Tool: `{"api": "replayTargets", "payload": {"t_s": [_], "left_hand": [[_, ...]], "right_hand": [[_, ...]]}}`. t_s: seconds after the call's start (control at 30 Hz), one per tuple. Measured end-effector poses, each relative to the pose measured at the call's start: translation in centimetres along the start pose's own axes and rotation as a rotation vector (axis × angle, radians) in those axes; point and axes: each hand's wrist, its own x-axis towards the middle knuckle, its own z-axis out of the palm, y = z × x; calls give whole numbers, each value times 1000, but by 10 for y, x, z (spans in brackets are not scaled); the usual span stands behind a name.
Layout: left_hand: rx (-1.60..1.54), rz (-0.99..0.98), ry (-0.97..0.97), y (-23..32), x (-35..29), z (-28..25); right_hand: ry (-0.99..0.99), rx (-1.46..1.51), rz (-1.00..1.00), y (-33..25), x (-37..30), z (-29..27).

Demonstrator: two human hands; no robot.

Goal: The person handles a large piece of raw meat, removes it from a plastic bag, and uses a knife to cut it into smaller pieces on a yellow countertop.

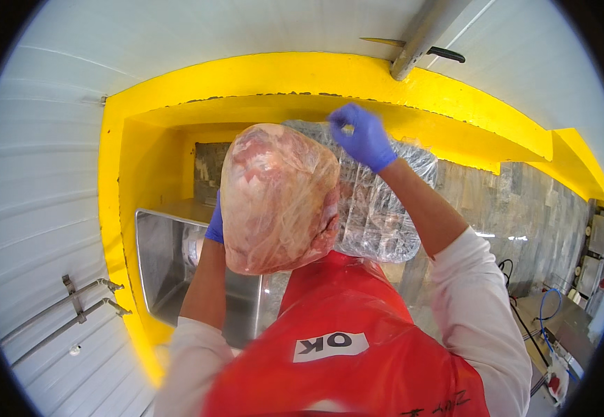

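Observation:
A large piece of raw meat (277, 201), pale with fat and tightly covered in clear plastic, is held up in front of my red apron. My left hand (215, 221), in a purple glove, supports its left side; most of its fingers are hidden behind the meat. Beyond the meat's upper right, my purple-gloved right hand (363, 135) is raised with fingers curled and thumb brought in. Whatever lies in that pinch, if anything, is too small to make out. Below and behind this hand sits a bundle wrapped in clear plastic (382, 208), its contents blurred by the film.
A stainless steel basin (166, 260) stands at the left inside a yellow frame (113, 187). Metal pipes (62, 313) run along the left wall. At the top, a knife (444, 53) rests behind a grey post (420, 42). Cables and equipment (552, 326) are at the right.

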Motion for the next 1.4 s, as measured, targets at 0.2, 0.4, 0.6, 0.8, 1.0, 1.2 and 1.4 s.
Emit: {"api": "replayTargets", "payload": {"t_s": [0.2,0.4,0.6,0.8,1.0,1.2,1.4], "left_hand": [[23,6,1,2,-7,1],[52,-2,7,4,-6,0],[78,3,1,6,2,3],[103,4,-1,8,2,3],[119,1,-4,8,4,8],[146,1,-1,12,5,8],[206,26,3,16,5,13]], "right_hand": [[-168,106,2,-51,-64,25],[-96,-106,-116,-48,-65,41],[6,51,267,-45,-55,59],[15,146,347,-31,-52,32],[-47,-20,41,-56,-71,37],[-87,-52,177,-56,-54,45],[23,214,713,18,-21,42]]}}
